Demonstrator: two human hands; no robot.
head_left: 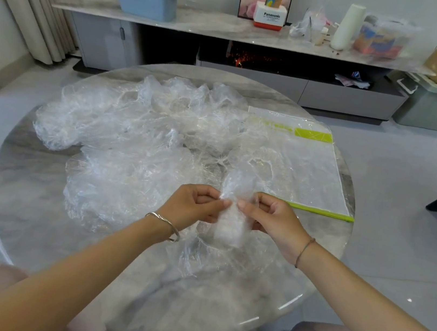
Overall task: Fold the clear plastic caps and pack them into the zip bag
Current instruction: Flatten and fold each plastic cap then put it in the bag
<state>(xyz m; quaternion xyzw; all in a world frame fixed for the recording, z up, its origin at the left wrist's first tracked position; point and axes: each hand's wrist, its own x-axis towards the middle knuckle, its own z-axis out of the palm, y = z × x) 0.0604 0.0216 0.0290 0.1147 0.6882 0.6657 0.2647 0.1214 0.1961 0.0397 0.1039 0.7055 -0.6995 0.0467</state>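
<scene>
Clear folded cap (233, 210) sits pinched between your left hand (194, 204) and right hand (274, 222), above the tabletop (33, 222); press creases flat, then slide into zip bag (310, 167).

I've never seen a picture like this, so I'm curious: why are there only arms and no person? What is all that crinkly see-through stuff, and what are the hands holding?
The camera sits on the person's head and looks forward and down. That's why you see only their two arms reaching out, like your own arms when you look down. There is just this one picture.

The left hand and the right hand both pinch one clear plastic cap, folded into a narrow strip, over a round marble table. The crinkly heap behind it is more loose caps, not folded yet. On the right lies a flat zip bag with green edges. The folded caps are meant to go in there.
</scene>
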